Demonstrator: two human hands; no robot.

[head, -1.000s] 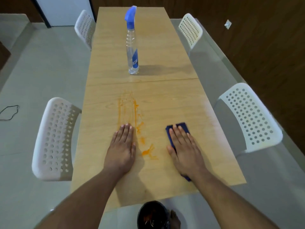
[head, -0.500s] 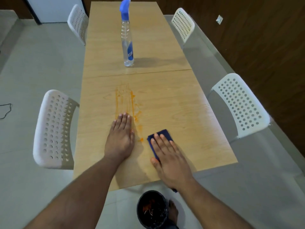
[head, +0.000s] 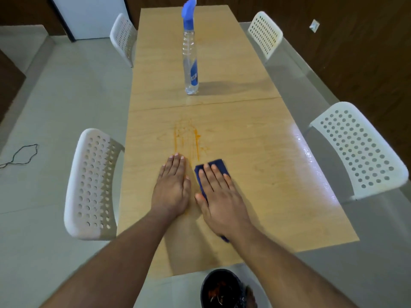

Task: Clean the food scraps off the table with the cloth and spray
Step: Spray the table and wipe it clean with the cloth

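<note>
The dark blue cloth (head: 212,168) is pressed flat on the table (head: 278,174) under the right hand (head: 219,196), fingers straight; most of it is hidden. The left hand (head: 172,188) is laid flat, holding nothing, just beside. Orange smears (head: 189,138) are seen beyond the fingertips. The spray bottle (head: 191,63) is stood upright farther back. A dark bin (head: 222,290) is cut off below.
</note>
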